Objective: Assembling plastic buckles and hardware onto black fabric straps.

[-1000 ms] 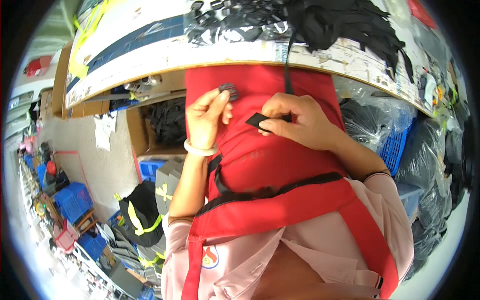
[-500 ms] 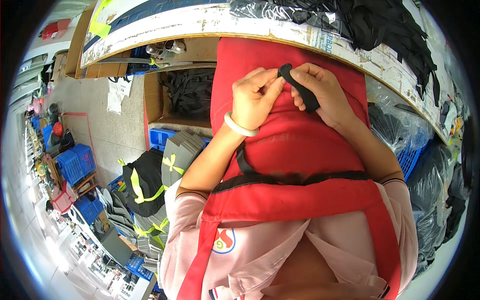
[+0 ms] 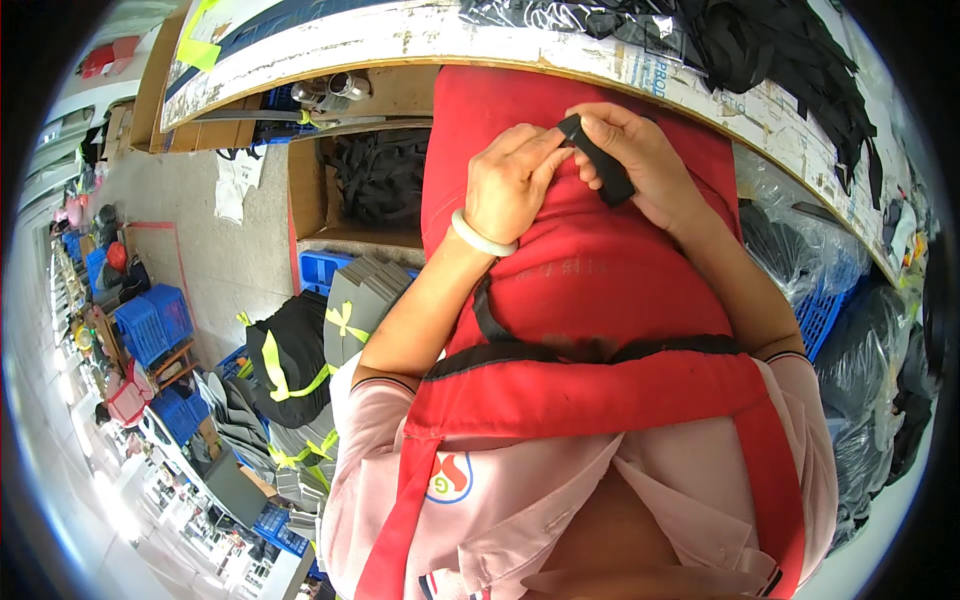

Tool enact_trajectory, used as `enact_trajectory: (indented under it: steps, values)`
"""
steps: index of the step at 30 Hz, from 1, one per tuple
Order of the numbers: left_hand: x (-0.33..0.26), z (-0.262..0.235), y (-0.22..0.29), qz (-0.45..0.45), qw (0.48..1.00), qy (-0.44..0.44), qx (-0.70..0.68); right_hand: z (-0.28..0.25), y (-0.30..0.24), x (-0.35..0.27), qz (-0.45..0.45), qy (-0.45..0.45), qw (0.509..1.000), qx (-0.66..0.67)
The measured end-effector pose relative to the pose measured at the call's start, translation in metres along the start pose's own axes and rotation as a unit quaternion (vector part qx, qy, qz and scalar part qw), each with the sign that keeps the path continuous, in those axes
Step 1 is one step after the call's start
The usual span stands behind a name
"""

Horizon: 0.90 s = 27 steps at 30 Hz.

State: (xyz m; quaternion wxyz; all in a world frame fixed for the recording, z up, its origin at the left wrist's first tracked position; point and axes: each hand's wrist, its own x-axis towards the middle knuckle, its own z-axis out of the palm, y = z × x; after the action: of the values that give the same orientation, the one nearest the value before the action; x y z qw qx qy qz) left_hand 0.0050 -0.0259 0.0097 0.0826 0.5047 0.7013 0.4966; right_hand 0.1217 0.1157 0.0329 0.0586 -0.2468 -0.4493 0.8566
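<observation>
A short black fabric strap is held between my two hands above the red apron on my lap. My right hand is closed round it, thumb on top, with the strap's loose end hanging below the fingers. My left hand, a white bangle at its wrist, pinches at the strap's upper end; its fingertips meet the strap there. Whether they grip anything smaller is too fine to make out. On the table's right side, above my hands, lies a heap of black straps.
The worn white table edge curves across just beyond my hands. Under it at left, a cardboard box holds black straps. Grey bundles tied with yellow-green ribbon stand left of me. Clear plastic bags and a blue crate are at right.
Both hands have shifted slightly up toward the table with the strap. The left fingers now lie straighter together against the strap's upper end.
</observation>
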Motion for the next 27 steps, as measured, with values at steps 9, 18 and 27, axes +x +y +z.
enact_trajectory:
  steps: [9,18,27]
  values:
    - [0.006,0.002,-0.012,-0.426,0.726,0.01,-0.539,-0.01,0.013,0.012,-0.206,-0.018,0.931,-0.302]
    - [0.006,0.009,-0.005,-0.356,0.824,0.065,-0.436,0.003,-0.005,-0.006,-0.048,0.043,0.967,-0.245]
    - [0.001,0.009,-0.005,-0.216,0.904,0.068,-0.364,0.01,0.0,0.003,-0.063,0.093,0.986,-0.127]
